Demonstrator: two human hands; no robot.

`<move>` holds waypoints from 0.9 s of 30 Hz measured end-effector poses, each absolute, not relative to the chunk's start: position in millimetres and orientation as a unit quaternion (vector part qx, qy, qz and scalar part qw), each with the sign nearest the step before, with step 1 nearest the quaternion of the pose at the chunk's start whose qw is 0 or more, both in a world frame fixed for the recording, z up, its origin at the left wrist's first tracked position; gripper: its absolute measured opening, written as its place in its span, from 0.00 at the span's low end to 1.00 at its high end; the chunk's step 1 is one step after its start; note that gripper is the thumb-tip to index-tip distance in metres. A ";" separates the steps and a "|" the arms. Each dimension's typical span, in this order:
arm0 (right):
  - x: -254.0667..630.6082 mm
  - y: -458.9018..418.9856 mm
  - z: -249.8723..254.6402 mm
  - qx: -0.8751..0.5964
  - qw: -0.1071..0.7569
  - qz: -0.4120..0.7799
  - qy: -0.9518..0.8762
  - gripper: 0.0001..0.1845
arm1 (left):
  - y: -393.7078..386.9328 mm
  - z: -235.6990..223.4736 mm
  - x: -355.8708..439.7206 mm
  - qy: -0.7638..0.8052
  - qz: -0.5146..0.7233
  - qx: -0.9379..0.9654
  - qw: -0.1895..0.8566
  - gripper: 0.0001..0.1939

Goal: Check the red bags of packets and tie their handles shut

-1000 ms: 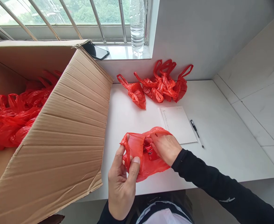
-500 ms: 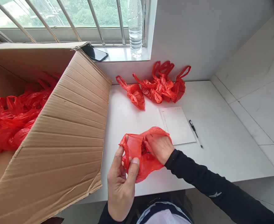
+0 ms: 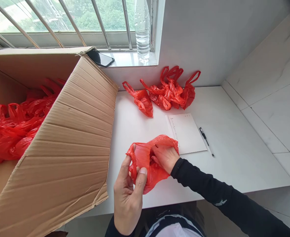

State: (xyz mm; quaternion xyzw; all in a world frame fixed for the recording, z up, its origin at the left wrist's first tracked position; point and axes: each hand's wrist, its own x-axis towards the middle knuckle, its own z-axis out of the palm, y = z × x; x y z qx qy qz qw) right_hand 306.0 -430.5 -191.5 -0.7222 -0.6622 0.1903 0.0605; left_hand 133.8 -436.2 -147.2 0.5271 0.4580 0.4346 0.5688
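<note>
A red plastic bag point(image 3: 147, 164) lies open on the white table point(image 3: 233, 158) just in front of me. My left hand point(image 3: 129, 194) pinches the bag's near rim between thumb and fingers and holds the mouth up. My right hand point(image 3: 165, 157) reaches inside the bag with its fingers curled; what they hold, if anything, is hidden by the plastic. Several tied red bags point(image 3: 167, 93) lie at the back of the table under the window.
A large open cardboard box point(image 3: 68, 154) stands at the left, holding several red bags point(image 3: 16, 128). A sheet of paper point(image 3: 186, 131) and a pen point(image 3: 206, 141) lie right of the bag. On the sill are a phone point(image 3: 101, 58) and a water bottle point(image 3: 142, 31).
My right hand has pushed further left into the bag, and the small red item seen inside earlier is now hidden. My left hand keeps its pinch on the rim.
</note>
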 end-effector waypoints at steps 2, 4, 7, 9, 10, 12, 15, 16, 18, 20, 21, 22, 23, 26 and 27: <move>305.2 -430.4 -192.2 -0.713 0.072 0.198 -0.668 0.07 | -437.4 -147.6 133.5 0.458 0.429 0.529 0.571 0.24; 305.7 -431.5 -190.2 -0.707 0.092 0.194 -0.674 0.08 | -437.7 -147.1 132.4 0.458 0.429 0.528 0.573 0.24; 308.4 -435.4 -184.5 -0.699 0.121 0.181 -0.682 0.08 | -436.9 -145.6 130.4 0.466 0.428 0.522 0.572 0.24; 309.6 -438.0 -180.7 -0.694 0.135 0.177 -0.685 0.09 | -436.3 -144.9 129.6 0.470 0.424 0.520 0.574 0.25; 309.6 -439.0 -179.2 -0.695 0.139 0.176 -0.683 0.09 | -436.1 -144.7 129.4 0.469 0.424 0.520 0.574 0.25; 308.3 -440.1 -177.1 -0.705 0.141 0.175 -0.673 0.07 | -436.0 -144.4 129.3 0.467 0.425 0.523 0.572 0.25; 303.8 -441.8 -174.1 -0.728 0.135 0.176 -0.649 0.07 | -435.7 -143.6 129.6 0.466 0.428 0.529 0.566 0.24; 302.3 -442.9 -172.5 -0.731 0.134 0.176 -0.645 0.07 | -435.6 -143.2 129.8 0.466 0.428 0.529 0.566 0.24; 300.0 -446.4 -168.3 -0.721 0.135 0.181 -0.655 0.05 | -435.5 -142.2 130.2 0.467 0.427 0.525 0.569 0.24; 299.9 -451.0 -163.7 -0.685 0.125 0.212 -0.686 0.04 | -435.5 -141.7 130.3 0.465 0.428 0.520 0.575 0.25; 300.8 -453.2 -161.7 -0.668 0.113 0.230 -0.699 0.06 | -435.6 -141.8 130.2 0.466 0.428 0.517 0.577 0.25; 302.3 -454.9 -160.2 -0.658 0.096 0.245 -0.706 0.07 | -435.7 -142.1 130.2 0.467 0.427 0.516 0.578 0.26; 304.2 -455.9 -159.4 -0.658 0.077 0.253 -0.705 0.10 | -435.9 -142.7 130.1 0.468 0.425 0.516 0.578 0.27; 309.2 -455.0 -160.1 -0.684 0.024 0.242 -0.688 0.18 | -436.5 -145.5 130.3 0.464 0.423 0.519 0.580 0.27; 310.0 -453.6 -161.0 -0.686 0.012 0.239 -0.687 0.20 | -436.8 -146.5 130.5 0.458 0.424 0.521 0.582 0.27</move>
